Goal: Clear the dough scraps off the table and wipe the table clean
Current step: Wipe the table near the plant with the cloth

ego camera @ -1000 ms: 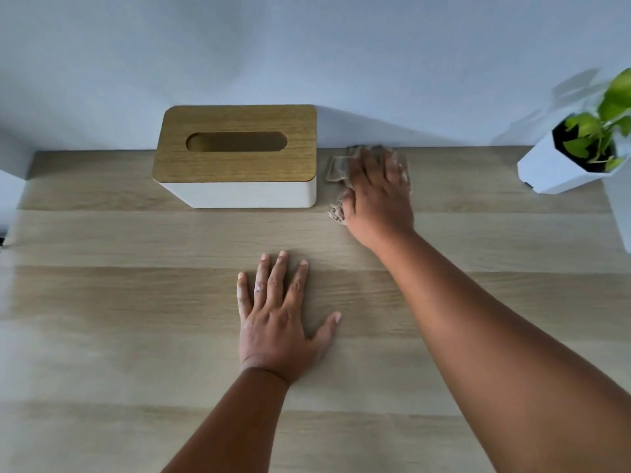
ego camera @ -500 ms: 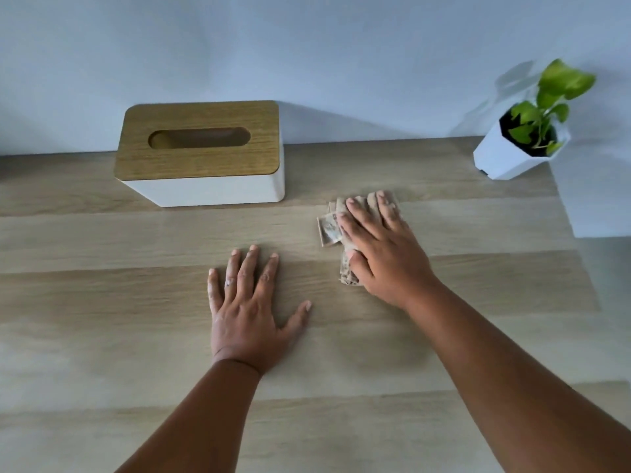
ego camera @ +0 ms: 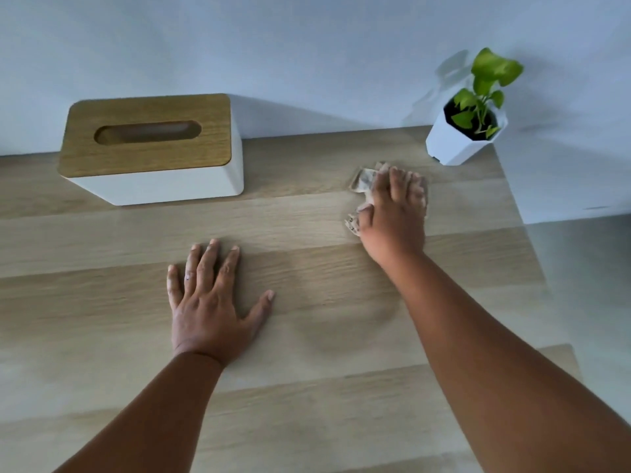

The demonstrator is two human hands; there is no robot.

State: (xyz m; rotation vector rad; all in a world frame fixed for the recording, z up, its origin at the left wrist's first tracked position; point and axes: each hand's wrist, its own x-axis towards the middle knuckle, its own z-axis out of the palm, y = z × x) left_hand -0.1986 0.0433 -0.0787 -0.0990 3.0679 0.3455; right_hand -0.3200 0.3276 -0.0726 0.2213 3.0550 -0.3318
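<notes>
My right hand [ego camera: 396, 213] presses a crumpled beige cloth [ego camera: 362, 180] flat against the wooden table [ego camera: 307, 336], toward the back right. Its fingers lie straight over the cloth, and only the cloth's left edge shows beside the hand. My left hand [ego camera: 208, 302] rests flat on the table near the middle, fingers spread, holding nothing. No dough scraps are visible on the wood.
A white tissue box with a wooden lid [ego camera: 150, 148] stands at the back left against the wall. A small white pot with a green plant [ego camera: 464, 134] sits at the back right corner. The table's right edge [ego camera: 532, 240] runs close beyond my right hand.
My right hand slid the cloth from beside the tissue box toward me, then out to the right and back toward the plant pot. My left hand stayed flat in place.
</notes>
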